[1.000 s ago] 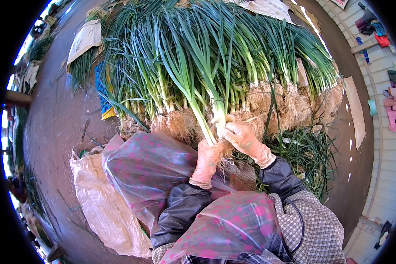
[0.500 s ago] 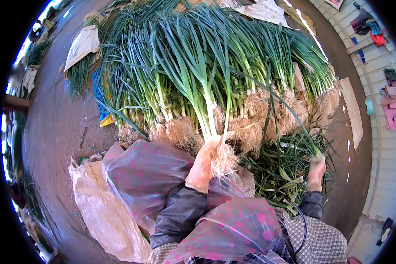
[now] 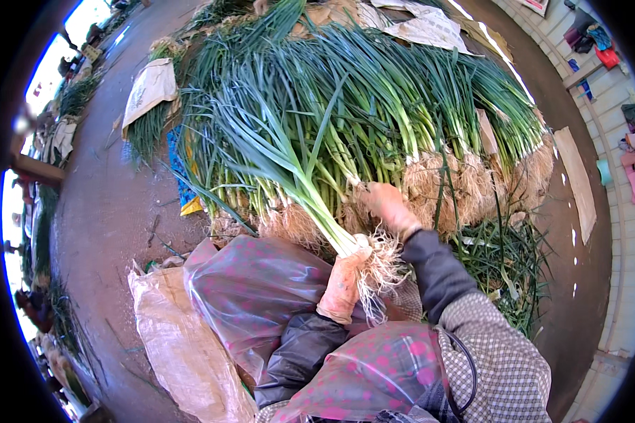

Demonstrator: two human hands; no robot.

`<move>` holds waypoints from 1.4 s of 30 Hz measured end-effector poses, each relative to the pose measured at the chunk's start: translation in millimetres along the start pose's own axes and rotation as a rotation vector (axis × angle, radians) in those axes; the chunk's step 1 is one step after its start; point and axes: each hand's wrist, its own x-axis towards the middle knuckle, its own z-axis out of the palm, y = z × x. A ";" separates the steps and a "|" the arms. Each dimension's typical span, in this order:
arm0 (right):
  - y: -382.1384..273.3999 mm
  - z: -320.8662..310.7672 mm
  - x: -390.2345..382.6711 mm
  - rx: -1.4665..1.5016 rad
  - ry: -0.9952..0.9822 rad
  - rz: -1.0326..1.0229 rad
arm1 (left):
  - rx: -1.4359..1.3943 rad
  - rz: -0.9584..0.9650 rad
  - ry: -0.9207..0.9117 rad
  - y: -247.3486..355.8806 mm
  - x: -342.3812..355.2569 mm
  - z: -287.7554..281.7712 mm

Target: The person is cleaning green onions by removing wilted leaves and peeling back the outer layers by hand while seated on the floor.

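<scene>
A small bunch of green onions (image 3: pixel 316 204) is closed in my left hand (image 3: pixel 343 285), just above their pale stringy roots (image 3: pixel 382 268). The leaves slant up and left across a big heap of green onions (image 3: pixel 395 106). To the right of that bunch, my right hand (image 3: pixel 390 206) reaches to the heap's root side. Its fingers close around the lower end of a white stalk there; the fingertips are partly hidden.
Loose green leaves (image 3: pixel 497 271) lie piled to the right of my knees. A pink-dotted plastic cover (image 3: pixel 261 292) lies over my legs, beside a pale woven sack (image 3: pixel 183 338). White sacking (image 3: pixel 430 27) lies on the heap's far side.
My right hand has moved left and up from the loose leaf pile, where it held a long leaf, to the heap. The bunch in my left hand now tilts further left.
</scene>
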 end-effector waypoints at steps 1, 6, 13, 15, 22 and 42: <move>2.2 -2.6 20.9 0.210 -0.116 0.070 | -0.031 0.042 0.011 4.6 1.4 0.6; -25.7 -107.7 -70.4 0.071 0.214 -0.195 | 0.012 0.098 0.137 36.5 -1.0 20.0; -20.0 -57.6 -143.2 0.254 -0.113 -0.362 | 0.162 -0.010 -0.019 11.2 17.1 -8.1; -4.2 -65.7 -131.6 0.717 0.031 -0.258 | 0.059 -0.064 -0.032 13.4 2.7 -8.5; -14.9 -62.6 -81.1 0.983 -0.367 -0.041 | -0.146 -0.066 -0.028 13.0 -32.0 4.3; -35.9 -32.5 -7.3 -0.224 0.223 -0.100 | 0.268 0.153 0.144 -28.8 10.4 6.8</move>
